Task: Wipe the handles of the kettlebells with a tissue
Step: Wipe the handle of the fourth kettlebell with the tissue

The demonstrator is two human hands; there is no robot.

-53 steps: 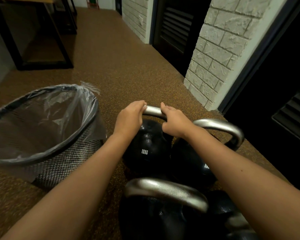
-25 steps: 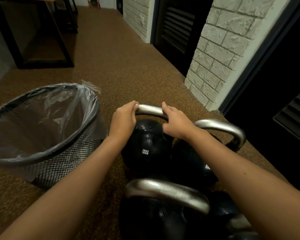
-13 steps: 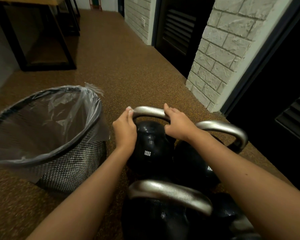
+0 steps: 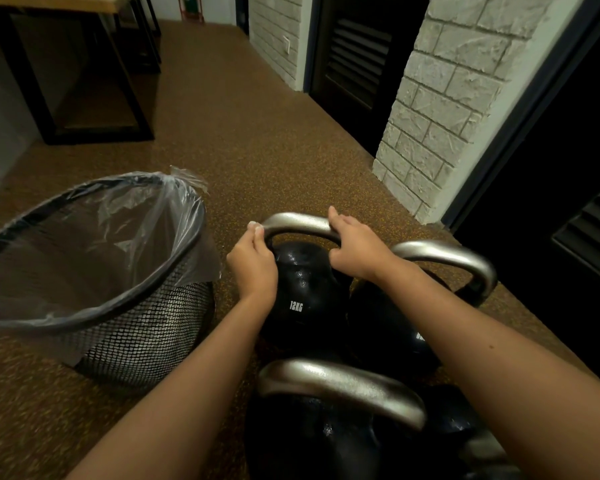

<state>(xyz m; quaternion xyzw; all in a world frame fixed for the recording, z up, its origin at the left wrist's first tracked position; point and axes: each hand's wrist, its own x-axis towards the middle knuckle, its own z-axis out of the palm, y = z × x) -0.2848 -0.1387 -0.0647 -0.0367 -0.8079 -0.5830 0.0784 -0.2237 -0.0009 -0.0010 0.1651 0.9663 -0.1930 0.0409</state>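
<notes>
Several black kettlebells with silver handles stand close together on the floor. The far one, marked 12KG, has both hands on its handle. My left hand wraps the handle's left bend, fingertips on top. A small pale patch shows at those fingertips; I cannot tell whether it is tissue. My right hand grips the handle's right end. Another handle arches to the right. The nearest handle lies between my forearms.
A black mesh bin lined with clear plastic stands just left of the kettlebells. A white brick pillar and dark louvred doors run along the right. A black-framed table stands far left on the brown speckled floor.
My left hand has slid from the top of the handle leftward and down around its left bend. My right hand has kept its grip on the right end.
</notes>
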